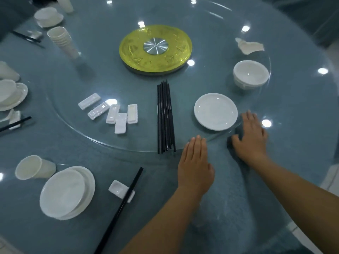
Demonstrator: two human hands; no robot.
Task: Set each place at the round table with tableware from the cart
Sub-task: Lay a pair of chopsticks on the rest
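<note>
My left hand point(195, 162) lies flat on the blue tablecloth, fingertips at the rim of the glass turntable point(73, 131). My right hand point(252, 136) rests palm down with fingers spread, touching the turntable's edge beside a white plate point(216, 111). Both hands hold nothing. On the turntable lie a bundle of black chopsticks point(165, 116), several white chopstick rests point(113, 111), stacked white bowls point(250, 74) and a stack of paper cups point(63, 42). A set place at the near left has a bowl on a plate point(67, 192), a cup on its side point(34, 167), a rest point(121, 190) and chopsticks point(121, 208).
A yellow disc with a metal hub point(156, 49) marks the turntable's centre. White spoons point(249, 45) lie at the far right of the glass. More set places with bowls, cups and chopsticks sit at the left edge point(11, 94) and far left point(48, 17).
</note>
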